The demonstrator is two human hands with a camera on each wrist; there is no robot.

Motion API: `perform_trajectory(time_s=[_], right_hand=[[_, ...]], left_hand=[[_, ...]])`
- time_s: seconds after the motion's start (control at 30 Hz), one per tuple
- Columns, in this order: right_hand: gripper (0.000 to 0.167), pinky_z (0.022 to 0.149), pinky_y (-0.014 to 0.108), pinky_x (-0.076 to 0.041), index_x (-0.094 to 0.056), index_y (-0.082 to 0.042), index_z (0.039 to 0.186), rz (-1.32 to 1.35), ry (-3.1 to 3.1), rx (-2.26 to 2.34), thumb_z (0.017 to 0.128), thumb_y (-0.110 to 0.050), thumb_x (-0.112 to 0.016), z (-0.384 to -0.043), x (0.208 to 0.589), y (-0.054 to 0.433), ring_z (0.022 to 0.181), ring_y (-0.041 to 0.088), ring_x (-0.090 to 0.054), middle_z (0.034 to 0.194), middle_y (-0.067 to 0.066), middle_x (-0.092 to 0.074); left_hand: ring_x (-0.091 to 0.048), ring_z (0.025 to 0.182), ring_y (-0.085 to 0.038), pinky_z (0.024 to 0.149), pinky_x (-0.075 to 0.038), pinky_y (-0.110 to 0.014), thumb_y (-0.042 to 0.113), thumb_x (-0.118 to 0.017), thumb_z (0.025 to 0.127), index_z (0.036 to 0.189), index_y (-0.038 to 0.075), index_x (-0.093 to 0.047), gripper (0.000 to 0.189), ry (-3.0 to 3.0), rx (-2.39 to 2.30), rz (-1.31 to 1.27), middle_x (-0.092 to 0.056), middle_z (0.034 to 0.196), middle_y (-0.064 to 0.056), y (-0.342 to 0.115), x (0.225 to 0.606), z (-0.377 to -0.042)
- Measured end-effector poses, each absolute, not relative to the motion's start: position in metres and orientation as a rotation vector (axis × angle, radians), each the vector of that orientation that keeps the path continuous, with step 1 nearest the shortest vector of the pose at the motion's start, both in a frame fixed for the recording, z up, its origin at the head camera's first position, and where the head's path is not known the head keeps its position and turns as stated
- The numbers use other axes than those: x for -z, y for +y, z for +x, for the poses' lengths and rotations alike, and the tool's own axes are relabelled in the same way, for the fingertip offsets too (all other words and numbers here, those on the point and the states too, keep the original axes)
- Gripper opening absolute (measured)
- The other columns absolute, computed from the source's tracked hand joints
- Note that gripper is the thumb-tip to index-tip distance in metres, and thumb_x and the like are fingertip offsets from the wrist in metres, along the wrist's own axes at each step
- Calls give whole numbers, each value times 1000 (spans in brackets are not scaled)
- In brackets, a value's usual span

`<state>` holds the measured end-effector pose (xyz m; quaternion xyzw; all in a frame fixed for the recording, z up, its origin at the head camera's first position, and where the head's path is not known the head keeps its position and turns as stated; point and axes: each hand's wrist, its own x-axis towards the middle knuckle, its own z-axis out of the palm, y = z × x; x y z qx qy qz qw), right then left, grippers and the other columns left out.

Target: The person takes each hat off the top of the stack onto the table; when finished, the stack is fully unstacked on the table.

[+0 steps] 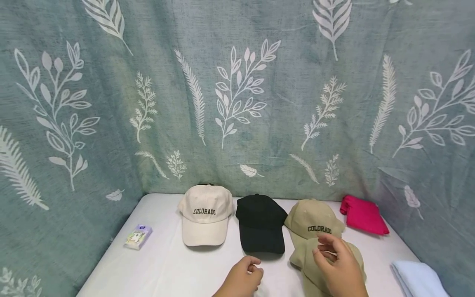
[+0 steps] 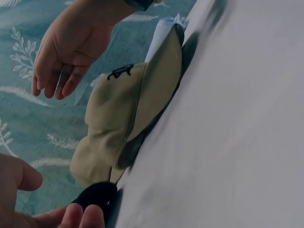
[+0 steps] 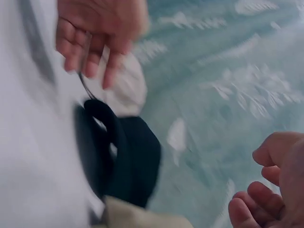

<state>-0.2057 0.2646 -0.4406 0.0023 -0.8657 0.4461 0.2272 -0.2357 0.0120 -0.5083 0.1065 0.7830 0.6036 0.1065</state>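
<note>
My right hand [image 1: 343,264] hovers over the front khaki cap [image 1: 313,266], its fingers loosely bent with nothing between them. In the left wrist view this right hand [image 2: 71,52] is apart from the khaki cap [image 2: 114,109]. My left hand [image 1: 241,278] is just in front of the black cap [image 1: 259,222], fingers relaxed and holding nothing. Behind the front khaki cap, partly overlapped by it, sits another khaki cap [image 1: 313,214] lettered COLORADO. A cream cap [image 1: 208,210] with the same word stands left of the black one.
A small purple-and-white packet [image 1: 138,237] lies at the left on the white-covered surface [image 1: 156,268]. At the back right is a folded crimson cloth [image 1: 365,215], with a folded light blue cloth [image 1: 419,278] nearer. A green leaf-patterned curtain [image 1: 237,103] surrounds the back and sides.
</note>
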Motion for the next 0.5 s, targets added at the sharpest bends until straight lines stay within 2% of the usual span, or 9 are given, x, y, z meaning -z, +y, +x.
perform_trajectory(time_s=[0.13, 0.23, 0.5], right_hand=[[35, 87, 17, -58, -64, 1, 127, 146, -2407, -1307, 93, 1, -74, -215, 448, 240, 101, 6, -63, 124, 12, -64], [35, 87, 20, -59, -66, -1, 126, 175, -2421, -1429, 92, 2, -75, -224, 453, 224, 101, 13, -64, 123, 10, -64], [31, 84, 22, -58, -69, -7, 122, 123, -2488, -1580, 93, -1, -75, -256, 460, 199, 99, 15, -64, 117, 9, -69]], left_hand=[[-63, 70, -14, 60, -50, -26, 21, -62, 98, 125, 0, -63, 34, 2357, -1778, 311, -62, 91, 1, -5, 505, -240], [-63, 70, -13, 58, -50, -24, 19, -61, 98, 126, -1, -63, 35, 2395, -1797, 284, -62, 92, 0, -18, 504, -242], [-63, 73, -14, 59, -53, -26, 18, -62, 97, 127, -3, -62, 36, 2480, -1834, 136, -62, 92, -2, -45, 499, -251]])
